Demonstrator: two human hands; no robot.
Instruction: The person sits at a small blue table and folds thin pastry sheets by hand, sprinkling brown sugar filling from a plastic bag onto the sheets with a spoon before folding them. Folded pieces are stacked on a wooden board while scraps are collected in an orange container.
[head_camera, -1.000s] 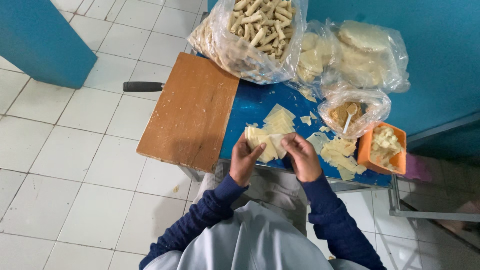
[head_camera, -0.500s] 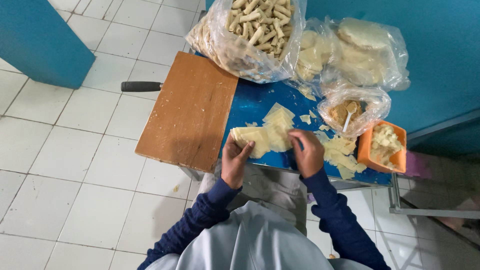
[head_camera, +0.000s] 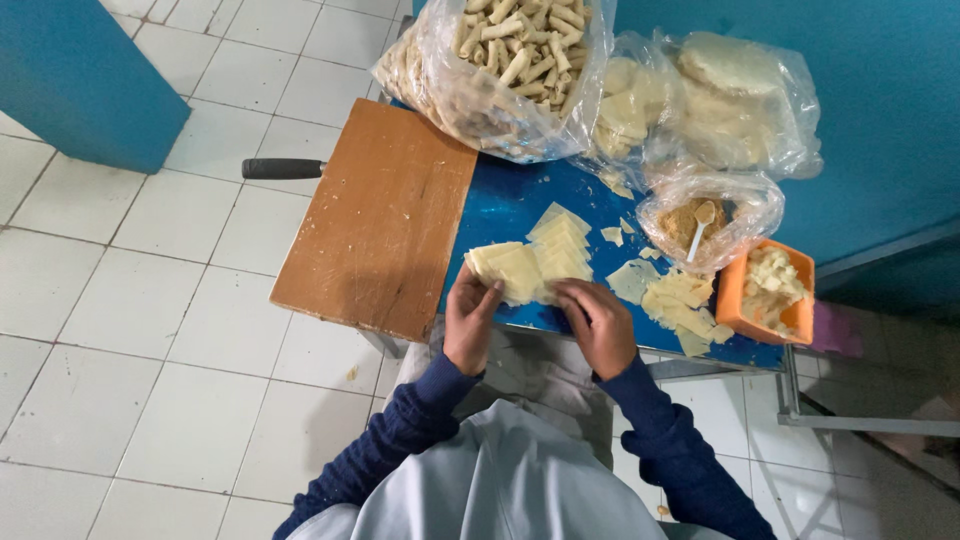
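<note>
Pale yellow wrapper sheets (head_camera: 540, 258) lie fanned out near the front edge of a small blue table (head_camera: 505, 205). My left hand (head_camera: 470, 320) pinches the left edge of the nearest sheet. At the right side of the same pile rests my right hand (head_camera: 600, 325), fingers curled on the sheets. Both arms wear dark blue sleeves. More cut sheets and scraps (head_camera: 675, 300) lie to the right.
A wooden cutting board (head_camera: 380, 215) overhangs the table's left side, and a black knife handle (head_camera: 283, 168) sticks out beyond it. Plastic bags hold finished rolls (head_camera: 510, 60), round sheets (head_camera: 720, 100) and a brown filling with a spoon (head_camera: 700, 225). An orange tub (head_camera: 768, 295) sits at right. White tiled floor below.
Both hands have shifted slightly left and downward along the wrapper pile. The top sheets now lie more spread toward the left.
</note>
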